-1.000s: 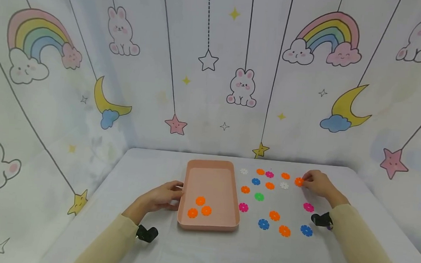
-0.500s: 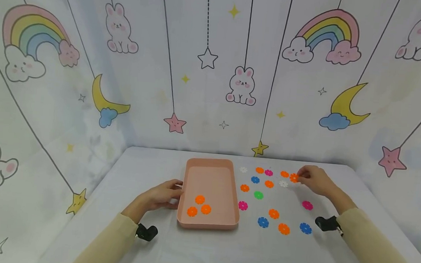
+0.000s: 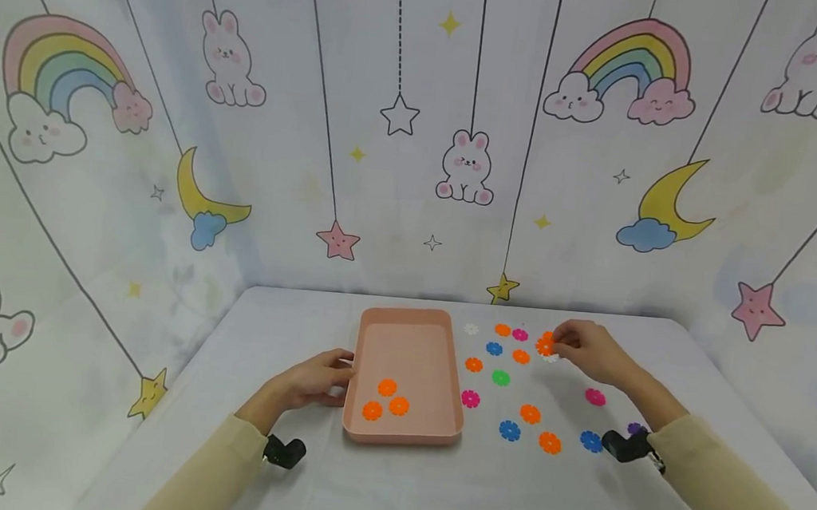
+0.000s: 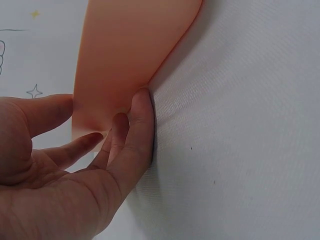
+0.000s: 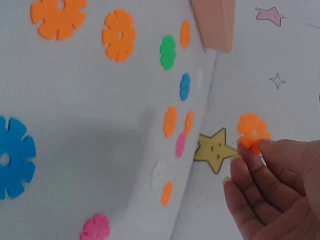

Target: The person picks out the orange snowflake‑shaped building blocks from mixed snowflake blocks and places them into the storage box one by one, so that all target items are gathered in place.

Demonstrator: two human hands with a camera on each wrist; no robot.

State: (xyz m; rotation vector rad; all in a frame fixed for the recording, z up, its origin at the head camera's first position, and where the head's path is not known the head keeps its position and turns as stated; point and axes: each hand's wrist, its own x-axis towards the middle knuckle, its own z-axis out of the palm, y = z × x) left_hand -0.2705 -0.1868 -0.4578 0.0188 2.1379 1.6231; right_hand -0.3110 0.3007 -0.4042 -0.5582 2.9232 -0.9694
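Observation:
My right hand [image 3: 588, 351] pinches an orange snowflake disc [image 5: 253, 125] between thumb and forefinger, raised over the table's back right. Below it in the head view, a white disc is mostly covered. My left hand [image 3: 312, 377] rests beside the pink tray [image 3: 411, 351], its fingertips touching the tray's left wall; in the left wrist view its fingers [image 4: 142, 112] lie loosely bent against that wall. Inside the tray, near its front, lie several orange discs [image 3: 399, 405]. Right of the tray are scattered loose discs, including a green disc [image 3: 500, 377] and a blue disc [image 3: 510, 430].
A pink disc [image 3: 595, 397] and another blue disc [image 3: 591, 441] lie near the right forearm, with a purple disc [image 3: 635, 428] partly behind the wrist camera. The white table [image 3: 390, 494] ends at a wall cloth [image 3: 279, 157] printed with rabbits and rainbows.
My right hand, pinching the orange disc, has moved left from the table's right side and now hovers by another orange disc. The left hand and tray stay put.

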